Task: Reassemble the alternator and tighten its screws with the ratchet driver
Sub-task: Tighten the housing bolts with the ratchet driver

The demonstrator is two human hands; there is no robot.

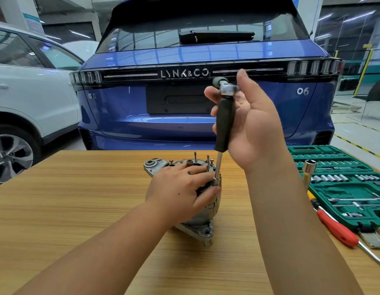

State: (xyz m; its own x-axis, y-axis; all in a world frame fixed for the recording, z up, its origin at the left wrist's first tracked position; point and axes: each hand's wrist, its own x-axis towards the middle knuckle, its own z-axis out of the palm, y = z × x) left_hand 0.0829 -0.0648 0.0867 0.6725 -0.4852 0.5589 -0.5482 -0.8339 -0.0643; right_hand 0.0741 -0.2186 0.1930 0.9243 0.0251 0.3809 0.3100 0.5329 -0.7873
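A grey metal alternator [197, 226] stands on the wooden table [78, 199], with several long screws sticking up from its top. My left hand [180, 188] lies over the top of it, fingers and thumb curled around the housing. My right hand [246, 124] holds the ratchet driver [224, 122] upright by its black handle, fingers wrapped behind it and thumb raised. The driver's thin steel shaft runs down to a socket sitting on a screw at the alternator's right edge, beside my left thumb.
An open green socket set case [342, 188] lies at the table's right edge. A loose deep socket [309, 171] stands by it, and a red-handled screwdriver [336, 228] lies in front. A blue car [184, 50] and a white car [25, 92] stand behind the table.
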